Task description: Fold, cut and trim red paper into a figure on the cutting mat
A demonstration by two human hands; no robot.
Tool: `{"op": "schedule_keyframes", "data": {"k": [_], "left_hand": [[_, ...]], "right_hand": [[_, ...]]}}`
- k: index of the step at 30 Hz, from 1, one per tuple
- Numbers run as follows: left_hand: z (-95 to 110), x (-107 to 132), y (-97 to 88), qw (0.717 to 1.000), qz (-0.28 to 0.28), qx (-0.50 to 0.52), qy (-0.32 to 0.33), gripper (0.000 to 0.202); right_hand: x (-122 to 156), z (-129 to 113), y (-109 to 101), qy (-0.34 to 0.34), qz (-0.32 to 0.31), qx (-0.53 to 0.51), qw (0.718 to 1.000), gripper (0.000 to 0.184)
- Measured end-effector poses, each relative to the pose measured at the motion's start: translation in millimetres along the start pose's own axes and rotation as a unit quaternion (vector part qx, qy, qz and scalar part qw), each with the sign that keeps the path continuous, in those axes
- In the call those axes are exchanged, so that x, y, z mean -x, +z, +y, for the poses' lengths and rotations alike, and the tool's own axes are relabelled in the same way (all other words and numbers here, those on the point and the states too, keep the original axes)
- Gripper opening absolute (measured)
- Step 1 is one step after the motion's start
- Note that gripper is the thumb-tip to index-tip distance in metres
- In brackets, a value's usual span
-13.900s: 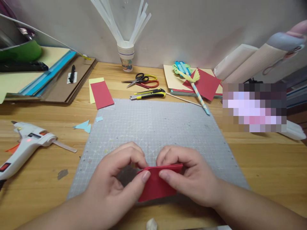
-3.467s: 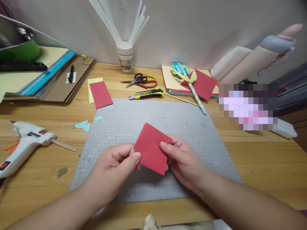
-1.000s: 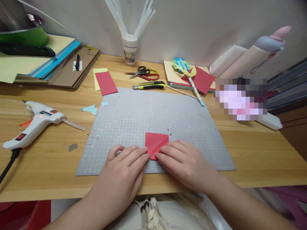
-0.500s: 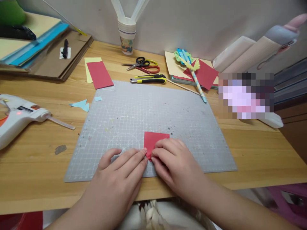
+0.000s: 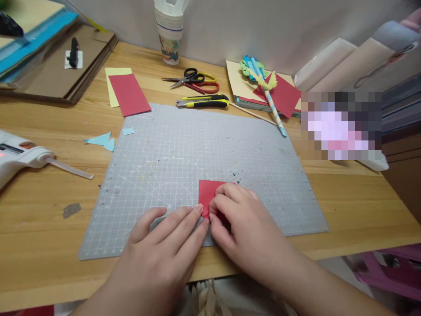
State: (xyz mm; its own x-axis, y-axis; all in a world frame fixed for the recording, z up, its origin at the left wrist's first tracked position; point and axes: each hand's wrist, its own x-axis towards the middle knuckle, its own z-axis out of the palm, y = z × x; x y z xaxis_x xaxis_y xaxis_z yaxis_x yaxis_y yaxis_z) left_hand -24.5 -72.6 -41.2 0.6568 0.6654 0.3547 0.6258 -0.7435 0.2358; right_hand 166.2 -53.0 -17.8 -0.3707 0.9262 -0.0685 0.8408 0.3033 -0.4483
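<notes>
where the two hands meet, a small red paper [image 5: 206,191] lies on the gray mat [image 5: 158,145], partly under the fingers, its far edge reaching out beyond the left fingertips. the left hand [image 5: 161,254] is stretched out with its fingers released, and its tips touch the paper's lower left edge. the right hand [image 5: 241,215] is curled over the paper's right side, hiding much of it; its thumb and forefinger come close together at the near corner, but i cannot tell whether they pinch it. well beyond the fingers, by the mat's far edge, is a box cutter [image 5: 207,104], with scissors [image 5: 187,80] and stacked cups [image 5: 170,41] behind. far ahead of the left fingers, a red sheet [image 5: 130,94] overlaps a yellow sheet [image 5: 112,94]. well to their left are blue scraps [image 5: 100,139] and a glue gun [image 5: 28,157].
</notes>
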Motion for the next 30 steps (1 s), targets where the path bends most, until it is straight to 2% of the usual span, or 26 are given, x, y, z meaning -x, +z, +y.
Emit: {"op": "schedule_keyframes", "data": {"k": [5, 9, 14, 20, 26, 30], "left_hand": [[1.5, 1.1, 1.1, 1.0, -0.003, -0.012, 0.006, 0.033], [3.6, 2.1, 0.5, 1.0, 0.014, -0.004, -0.018, 0.035], [1.7, 2.1, -0.8, 1.0, -0.003, -0.018, 0.018, 0.034], [6.8, 8.4, 7.6, 0.999, -0.004, -0.027, -0.023, 0.04], [7.1, 8.2, 10.0, 0.999, -0.009, -0.045, -0.013, 0.041], [7.3, 9.6, 9.8, 0.999, 0.016, -0.031, -0.022, 0.038]], "right_hand": [[-0.7, -1.1, 3.5, 0.01, -0.007, 0.01, 1.0, 0.014], [-1.3, -1.4, 1.7, 0.027, -0.016, -0.002, 1.0, 0.016], [-1.6, -1.4, -3.2, 0.039, -0.041, -0.015, 0.998, 0.018], [-4.1, -0.5, -7.4, 0.036, -0.065, -0.022, 0.997, 0.019], [-8.0, -1.8, -10.8, 0.047, -0.088, -0.022, 0.995, 0.022], [-11.4, -3.3, -11.5, 0.051, -0.094, -0.022, 0.994, 0.022]]}}
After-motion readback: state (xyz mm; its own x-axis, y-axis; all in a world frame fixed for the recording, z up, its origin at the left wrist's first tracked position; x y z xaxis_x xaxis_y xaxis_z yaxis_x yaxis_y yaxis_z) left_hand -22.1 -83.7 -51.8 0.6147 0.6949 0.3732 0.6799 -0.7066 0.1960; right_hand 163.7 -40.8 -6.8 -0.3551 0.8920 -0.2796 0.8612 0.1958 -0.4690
